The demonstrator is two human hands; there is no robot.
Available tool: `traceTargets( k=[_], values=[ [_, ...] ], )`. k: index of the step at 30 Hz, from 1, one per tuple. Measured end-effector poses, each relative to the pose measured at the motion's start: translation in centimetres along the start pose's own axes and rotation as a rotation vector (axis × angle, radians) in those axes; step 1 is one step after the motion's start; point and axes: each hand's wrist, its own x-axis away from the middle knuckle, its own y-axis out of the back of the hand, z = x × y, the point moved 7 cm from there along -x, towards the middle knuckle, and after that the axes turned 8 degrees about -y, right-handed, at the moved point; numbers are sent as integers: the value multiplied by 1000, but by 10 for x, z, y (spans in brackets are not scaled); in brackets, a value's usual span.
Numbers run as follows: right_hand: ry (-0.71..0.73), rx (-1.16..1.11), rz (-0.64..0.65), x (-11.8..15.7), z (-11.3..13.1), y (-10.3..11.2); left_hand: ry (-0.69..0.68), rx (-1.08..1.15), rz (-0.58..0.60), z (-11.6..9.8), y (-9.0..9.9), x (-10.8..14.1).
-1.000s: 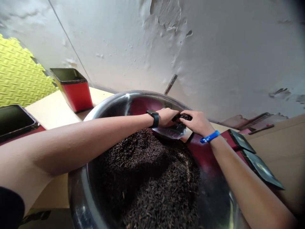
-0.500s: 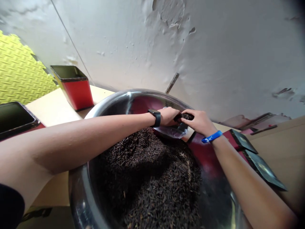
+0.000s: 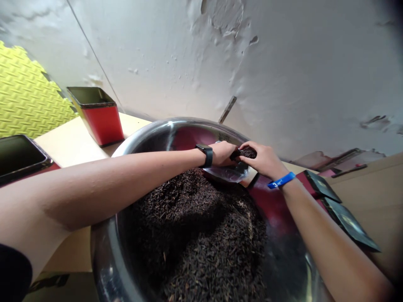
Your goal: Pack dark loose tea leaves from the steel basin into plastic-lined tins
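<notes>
My left hand (image 3: pixel 224 153): curled; left arm (image 3: pixel 135 180) stretched rightward. My right hand (image 3: pixel 263 160): half-curled, just beside it; right forearm (image 3: pixel 324 235) angled inward.

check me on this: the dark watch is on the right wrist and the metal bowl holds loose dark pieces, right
Not quite: the head view shows the dark watch on the left wrist, not the right. The metal bowl does hold loose dark pieces.
</notes>
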Motion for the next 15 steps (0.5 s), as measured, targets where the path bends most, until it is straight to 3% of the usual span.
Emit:
traceTargets(
  k=[9,15],
  values=[
    [23,-26,-12,1,4,1,-25,-14,-27,0,0,0],
    [35,-225,51,3,7,0,-30,-32,-42,0,1,1]
  ],
)
